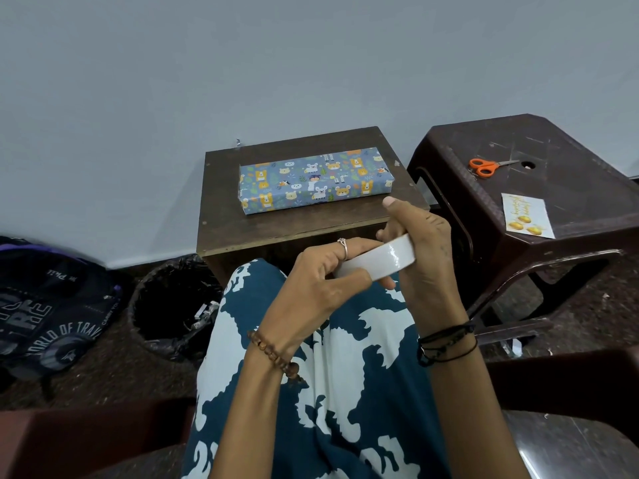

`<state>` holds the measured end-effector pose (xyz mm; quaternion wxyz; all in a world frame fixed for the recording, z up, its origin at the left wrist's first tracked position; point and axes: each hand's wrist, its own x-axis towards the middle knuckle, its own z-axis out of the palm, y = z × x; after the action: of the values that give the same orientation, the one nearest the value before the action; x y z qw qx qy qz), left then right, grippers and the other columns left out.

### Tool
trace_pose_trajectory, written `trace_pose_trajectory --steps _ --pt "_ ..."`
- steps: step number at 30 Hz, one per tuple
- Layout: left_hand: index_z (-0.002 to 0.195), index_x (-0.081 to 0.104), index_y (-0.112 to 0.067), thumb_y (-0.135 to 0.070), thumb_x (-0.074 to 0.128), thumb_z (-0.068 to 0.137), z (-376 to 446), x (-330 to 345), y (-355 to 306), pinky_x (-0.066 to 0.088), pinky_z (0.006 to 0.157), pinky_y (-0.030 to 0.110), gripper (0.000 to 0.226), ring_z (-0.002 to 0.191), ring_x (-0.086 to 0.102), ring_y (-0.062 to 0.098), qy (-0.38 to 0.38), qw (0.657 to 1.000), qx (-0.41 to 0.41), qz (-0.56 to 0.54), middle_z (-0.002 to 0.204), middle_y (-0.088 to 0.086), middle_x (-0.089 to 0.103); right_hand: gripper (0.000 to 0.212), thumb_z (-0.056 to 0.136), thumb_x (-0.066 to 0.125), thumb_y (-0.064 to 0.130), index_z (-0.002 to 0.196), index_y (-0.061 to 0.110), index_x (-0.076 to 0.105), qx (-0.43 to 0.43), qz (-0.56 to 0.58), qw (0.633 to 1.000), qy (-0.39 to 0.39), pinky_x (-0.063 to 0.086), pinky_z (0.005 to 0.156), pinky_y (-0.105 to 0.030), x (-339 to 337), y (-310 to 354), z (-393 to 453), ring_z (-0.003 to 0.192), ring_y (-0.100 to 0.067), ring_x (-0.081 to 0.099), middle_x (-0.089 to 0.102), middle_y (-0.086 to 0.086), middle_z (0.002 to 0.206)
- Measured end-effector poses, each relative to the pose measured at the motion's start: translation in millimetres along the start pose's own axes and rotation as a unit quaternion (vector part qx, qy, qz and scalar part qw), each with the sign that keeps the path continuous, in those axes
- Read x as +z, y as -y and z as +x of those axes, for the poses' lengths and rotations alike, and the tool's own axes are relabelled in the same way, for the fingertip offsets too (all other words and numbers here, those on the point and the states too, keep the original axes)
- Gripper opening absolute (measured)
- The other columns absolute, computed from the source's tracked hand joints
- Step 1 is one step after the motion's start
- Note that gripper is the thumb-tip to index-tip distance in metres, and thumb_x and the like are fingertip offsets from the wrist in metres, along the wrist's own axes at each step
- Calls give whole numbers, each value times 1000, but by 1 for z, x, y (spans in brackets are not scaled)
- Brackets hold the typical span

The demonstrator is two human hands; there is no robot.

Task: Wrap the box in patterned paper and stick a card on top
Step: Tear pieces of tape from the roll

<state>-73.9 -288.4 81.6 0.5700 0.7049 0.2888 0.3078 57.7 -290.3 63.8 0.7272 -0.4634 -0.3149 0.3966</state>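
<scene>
Box (pixel 313 179) beyond both hands' grip (pixel 377 259).

Dim, even indoor light; wide-angle bending at edges; glare on the tape roll (pixel 378 259).

Box (pixel 313 179) on table (pixel 294 226), left of stool (pixel 570 174)

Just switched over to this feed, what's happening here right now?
A seated person holds a roll of white tape over their lap, with the left hand and the right hand both gripping it. The box already sits wrapped in animal-print paper on the small wooden table. The card is not on it yet; it lies on the dark plastic stool to the right, near the orange scissors.
</scene>
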Motion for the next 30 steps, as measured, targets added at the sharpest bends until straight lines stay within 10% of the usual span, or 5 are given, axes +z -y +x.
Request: trace_pose_trajectory --steps 15,22,30 --pt "94 68 -15 -23 54 67 -8 -9 -10 37 54 2 31 64 56 -5 -25 995 32 -96 72 -10 70 55 88 51 13 41 22 23 194 265 944 37 29 34 -20 7 6 -3 37 -7 22 20 8 39" --pt "88 75 -31 -32 52 65 -5 -14 -5 34 47 14 32 63 37 27 -48 992 27 -111 69 -7 68 43 71 60 14 38 20 34 231 346 909 24 31 38 -17 13 3 -2 34 -6 29 29 7 36" --pt "83 75 -29 -34 56 64 -8 -23 7 35 48 12 28 59 52 3 -71 992 -16 -100 64 -5 68 41 94 52 25 56 11 51 112 97 989 1 37 55 -22 6 -16 -1 50 -12 45 47 1 51"
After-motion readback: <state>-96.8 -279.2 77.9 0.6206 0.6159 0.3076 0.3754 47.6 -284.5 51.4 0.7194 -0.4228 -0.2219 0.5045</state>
